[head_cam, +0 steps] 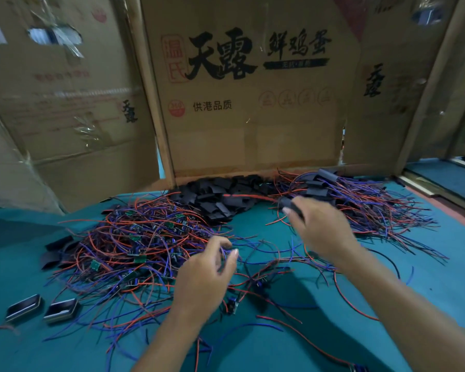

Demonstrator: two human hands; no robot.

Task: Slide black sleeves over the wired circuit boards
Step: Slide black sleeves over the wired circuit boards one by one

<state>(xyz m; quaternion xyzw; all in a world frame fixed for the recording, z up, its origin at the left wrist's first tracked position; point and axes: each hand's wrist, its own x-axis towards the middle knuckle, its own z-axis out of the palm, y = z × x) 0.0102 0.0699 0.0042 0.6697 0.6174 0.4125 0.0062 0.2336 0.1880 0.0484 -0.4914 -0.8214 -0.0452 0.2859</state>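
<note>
Reaching toward one o'clock, the right hand (320, 226) has its grip closed on a black sleeved piece (290, 204) trailing a red wire, held above the teal cloth-covered bench (427, 277). The left hand (207, 275) hovers at the middle, its grip pinching thin blue wires (227, 253) at the edge of the tangle.

A heap of flat black sleeves (215, 196) lies at twelve o'clock, touching the foot of the upright brown cardboard sheet printed with black characters (253, 108). At ten o'clock spreads a tangle of red and blue wired green circuit boards (134, 245), too many to count. At two o'clock a second pile of red and blue wires with black sleeves on them (360, 200) fans toward the bench's right edge. Two small dark rectangular trays with pale rims (42, 308) sit side by side at eight o'clock.

Cardboard walls close the far side; bare teal cloth lies open at four o'clock and along the near left.
</note>
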